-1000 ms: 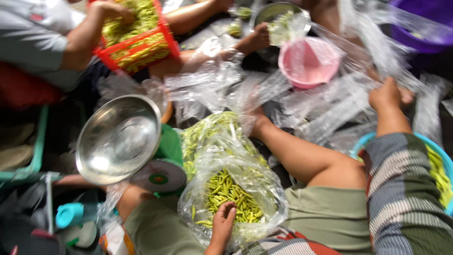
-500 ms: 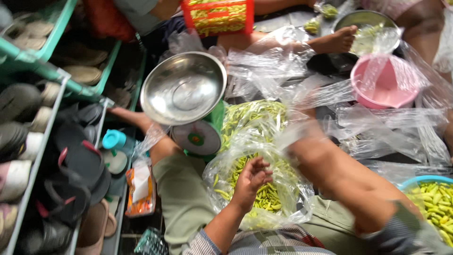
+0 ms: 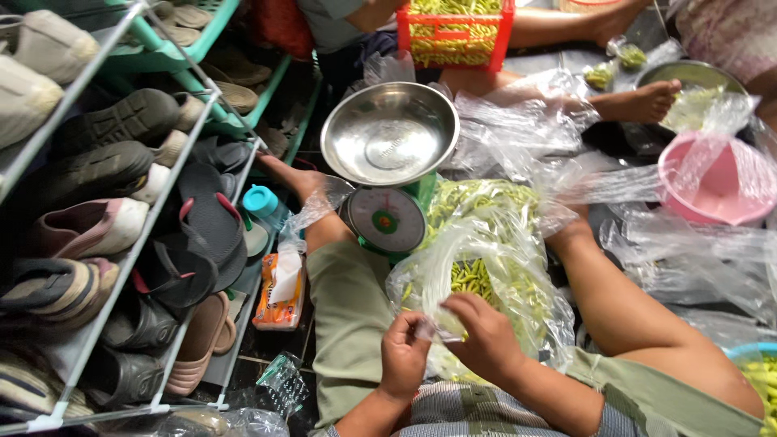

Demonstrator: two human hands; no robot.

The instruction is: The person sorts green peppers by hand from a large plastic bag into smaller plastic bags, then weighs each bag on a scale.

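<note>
Your hands meet at the near edge of the scene, over a small clear plastic bag (image 3: 437, 328) pinched between them. Your left hand (image 3: 405, 356) is curled shut on its near-left edge, and your right hand (image 3: 486, 336) closes thumb and fingers on the edge beside it, so the two hands nearly touch. Half a second ago only one of your hands was low in view, resting on the chillies; now both have come together on the little bag.

Just beyond your hands sits the big clear sack of green chillies (image 3: 486, 259), open between your knees, its plastic bunched up around the heap.

Farther off, touching the sack's left side, stands the green kitchen scale (image 3: 387, 218) with its round dial and a bare steel bowl (image 3: 390, 133) on top.

To the right lies a pink bowl (image 3: 712, 182) draped in clear plastic sheets. At the far edge a red crate of chillies (image 3: 455, 32) stands by another person's legs.

The view has swung since then: the shoe rack (image 3: 121, 202) on the left now fills more of the scene, with a teal-capped bottle (image 3: 263, 202) at its foot.
</note>
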